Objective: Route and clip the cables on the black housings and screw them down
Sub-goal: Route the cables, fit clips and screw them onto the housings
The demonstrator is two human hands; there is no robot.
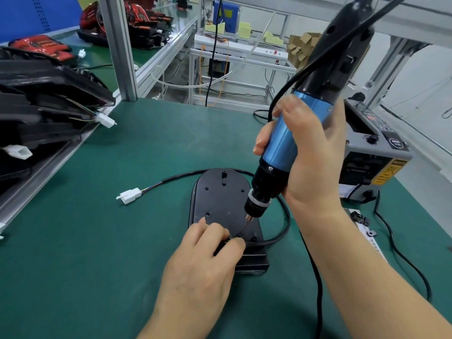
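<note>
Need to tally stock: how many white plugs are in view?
4 plugs: one on the mat left of the housing, two on the stacked housings at left, one on the far bench. More may be hidden.

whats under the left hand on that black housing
The black housing lies under the left hand, and the black cable runs in under its fingers. Any clip or screw there is covered.

Green-matted bench (pixel 122 265); aluminium frame post (pixel 119 45) (blue panel (pixel 36 13) behind); pale floor (pixel 428 81) beyond
</note>
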